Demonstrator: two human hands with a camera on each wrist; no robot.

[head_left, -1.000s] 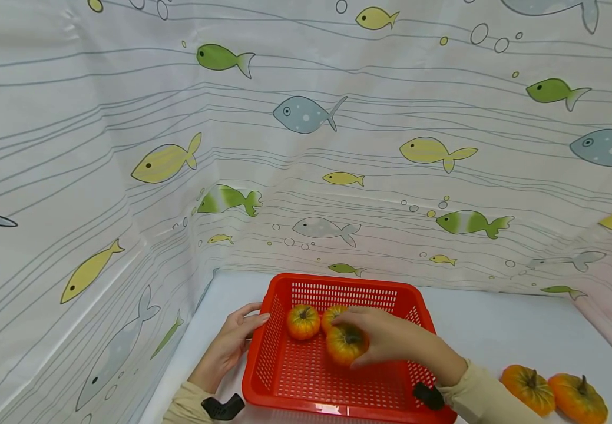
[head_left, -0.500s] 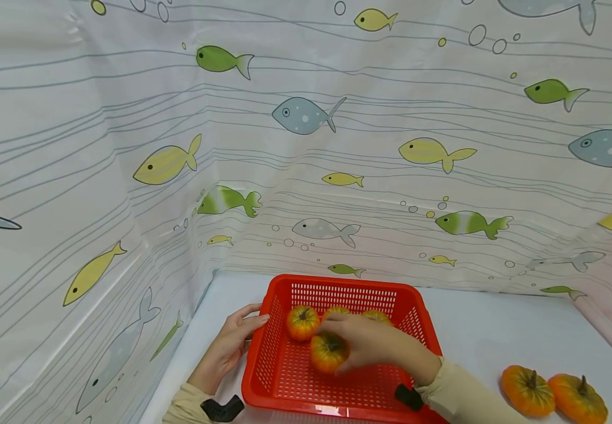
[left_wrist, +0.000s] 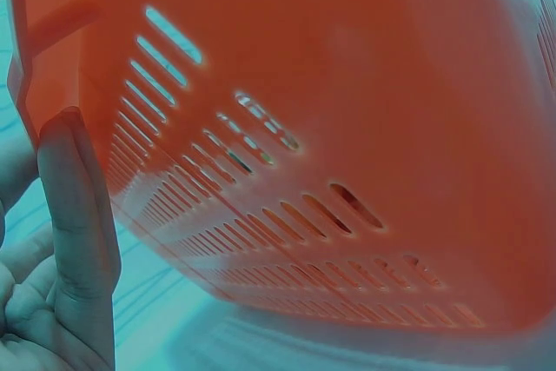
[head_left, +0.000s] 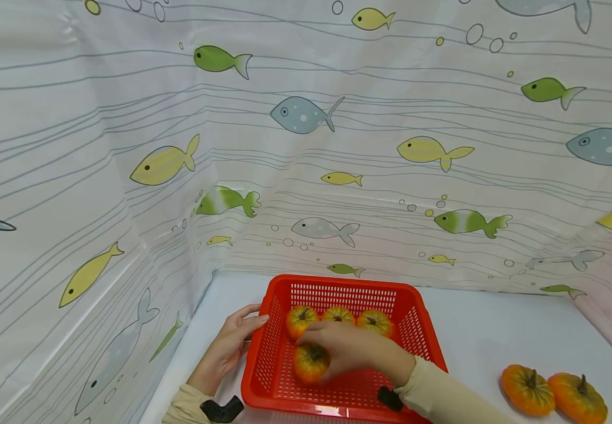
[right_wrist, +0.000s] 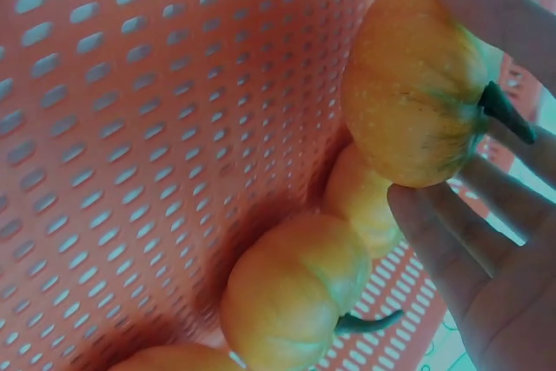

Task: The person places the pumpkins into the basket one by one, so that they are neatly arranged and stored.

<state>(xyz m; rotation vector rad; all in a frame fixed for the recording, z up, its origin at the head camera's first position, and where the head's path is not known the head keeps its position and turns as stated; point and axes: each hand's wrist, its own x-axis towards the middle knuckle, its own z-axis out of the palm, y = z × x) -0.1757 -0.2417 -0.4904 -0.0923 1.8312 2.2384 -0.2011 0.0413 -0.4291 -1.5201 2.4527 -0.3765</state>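
A red plastic basket [head_left: 332, 410] with slotted walls stands on the white table. At its left rim, my left hand [head_left: 234, 338] holds on, thumb over the edge; in the left wrist view the fingers [left_wrist: 78, 206] lie along the basket's outer side. Inside the basket, my right hand [head_left: 356, 347] grips a small orange pumpkin [head_left: 310, 364] between thumb and fingertips. The right wrist view shows the held pumpkin [right_wrist: 417, 84], its dark stem towards the palm, over others. Behind it a left pumpkin [head_left: 301, 318], a middle pumpkin [head_left: 338, 314] and a right pumpkin [head_left: 376, 323] line the back wall.
On the table right of the basket sit two more pumpkins, the nearer-to-basket pumpkin [head_left: 527, 390] and the outer pumpkin [head_left: 578, 398], side by side. A fish-patterned sheet [head_left: 380, 200] encloses the table at the back and sides.
My right hand has carried the pumpkin leftwards and towards the basket's front left. The back-row pumpkin at right, earlier hidden by the hand, now shows. My left hand has stayed on the rim.
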